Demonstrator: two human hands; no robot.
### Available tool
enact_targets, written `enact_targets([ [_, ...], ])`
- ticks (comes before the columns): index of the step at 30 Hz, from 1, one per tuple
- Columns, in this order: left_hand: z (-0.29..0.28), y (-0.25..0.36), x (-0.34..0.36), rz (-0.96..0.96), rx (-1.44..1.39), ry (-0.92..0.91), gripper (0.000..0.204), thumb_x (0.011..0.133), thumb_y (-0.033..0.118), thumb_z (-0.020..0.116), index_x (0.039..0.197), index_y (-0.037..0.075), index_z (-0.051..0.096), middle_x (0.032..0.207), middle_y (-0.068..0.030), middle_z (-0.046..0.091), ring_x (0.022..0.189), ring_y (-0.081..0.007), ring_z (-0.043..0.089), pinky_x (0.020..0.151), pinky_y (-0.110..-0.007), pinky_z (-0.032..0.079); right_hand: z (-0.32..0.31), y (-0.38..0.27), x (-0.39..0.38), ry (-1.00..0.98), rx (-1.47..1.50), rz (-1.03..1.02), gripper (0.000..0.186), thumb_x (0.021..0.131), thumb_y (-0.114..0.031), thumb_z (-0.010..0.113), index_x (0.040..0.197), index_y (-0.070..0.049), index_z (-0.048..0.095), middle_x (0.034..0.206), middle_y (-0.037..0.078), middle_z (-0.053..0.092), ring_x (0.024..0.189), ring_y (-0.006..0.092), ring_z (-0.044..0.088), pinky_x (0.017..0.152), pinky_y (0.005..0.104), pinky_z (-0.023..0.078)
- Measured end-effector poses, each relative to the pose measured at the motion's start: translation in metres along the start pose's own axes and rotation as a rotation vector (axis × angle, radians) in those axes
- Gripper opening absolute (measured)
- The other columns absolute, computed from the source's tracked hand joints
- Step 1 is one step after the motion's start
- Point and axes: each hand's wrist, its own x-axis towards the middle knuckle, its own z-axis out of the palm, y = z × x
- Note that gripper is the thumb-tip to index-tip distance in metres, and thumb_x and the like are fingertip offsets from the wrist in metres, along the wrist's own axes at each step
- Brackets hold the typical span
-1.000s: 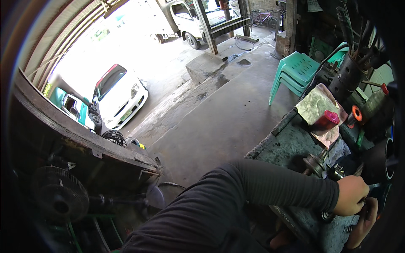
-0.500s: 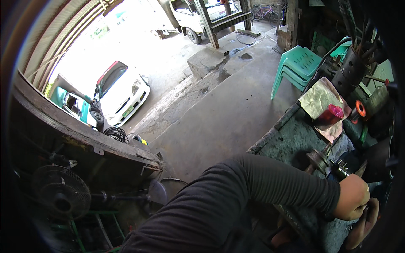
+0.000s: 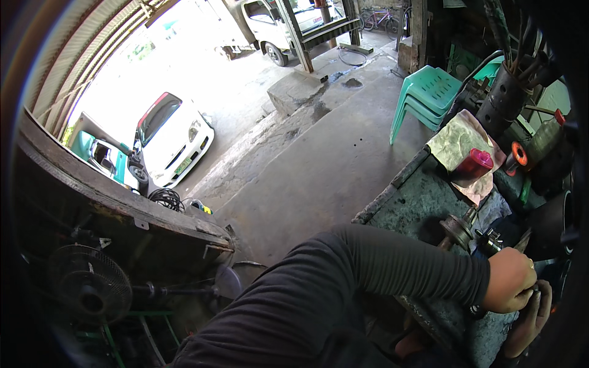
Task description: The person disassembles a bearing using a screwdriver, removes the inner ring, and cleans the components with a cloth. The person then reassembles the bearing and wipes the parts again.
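Note:
At the lower right, my left hand (image 3: 506, 279) reaches across in a dark sleeve with its fingers closed. My right hand (image 3: 529, 319) meets it from below, fingers pressed together. A small dark piece (image 3: 535, 291) shows between the fingertips, too small to name. Which hand grips it is hard to see. Just beyond the left hand, a shiny metal cylinder-shaped part (image 3: 489, 241) lies on the dark, grimy workbench (image 3: 405, 211). Beside it sits a round, flanged metal part (image 3: 456, 230) with a stem.
A pink container (image 3: 475, 164) stands on a stained cloth (image 3: 457, 140), near an orange-red spool (image 3: 519, 154). Farther back are a dark cylinder holding rods (image 3: 504, 92) and stacked green chairs (image 3: 426, 95). A fan (image 3: 91, 285) is at lower left; a white car (image 3: 178, 144) is parked outside.
The whole view has shifted slightly. My hands stay together near the same spot on the bench, with the fingers changing position a little.

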Motion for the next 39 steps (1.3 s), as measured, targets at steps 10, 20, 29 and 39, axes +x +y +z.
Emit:
enact_targets([
  [10,0.007,0.0,-0.003,0.031,-0.004,0.042,0.02,0.071,0.02,0.067,0.071,0.001,0.06,0.068,-0.0145,0.06,0.067,-0.0316,0.062,0.058,-0.043,0.049,0.02,-0.025,-0.007,-0.089,-0.415,-0.192,0.016,0.095,-0.004,0.041,0.105,0.004,0.05,0.095,0.007,0.048,0.093,0.0134,0.049,0.086,0.0251,0.038],
  [20,0.008,-0.001,-0.006,0.057,-0.089,0.12,0.017,0.07,0.015,0.067,0.073,0.001,0.058,0.069,-0.014,0.058,0.067,-0.0322,0.06,0.057,-0.043,0.047,0.01,-0.013,-0.003,-0.098,-0.245,-0.058,0.022,0.098,-0.01,0.044,0.112,0.004,0.053,0.102,0.008,0.053,0.098,0.0136,0.052,0.089,0.0269,0.04],
  [29,0.005,0.005,-0.007,-0.038,-0.148,0.116,0.016,0.074,0.013,0.065,0.074,0.0,0.056,0.074,-0.0178,0.058,0.071,-0.0377,0.06,0.063,-0.046,0.047,0.003,-0.006,-0.004,-0.044,0.055,0.055,0.028,0.098,-0.008,0.047,0.123,0.004,0.052,0.113,0.007,0.057,0.104,0.0119,0.055,0.091,0.026,0.044],
  [39,0.011,-0.005,-0.007,0.033,-0.007,-0.012,0.019,0.08,0.013,0.064,0.088,0.0,0.054,0.079,-0.0158,0.058,0.072,-0.034,0.061,0.063,-0.042,0.049,0.042,-0.055,-0.003,-0.084,-0.52,-0.223,0.018,0.083,0.011,0.044,0.096,0.004,0.053,0.092,0.011,0.05,0.076,0.0167,0.053,0.06,0.0249,0.045],
])
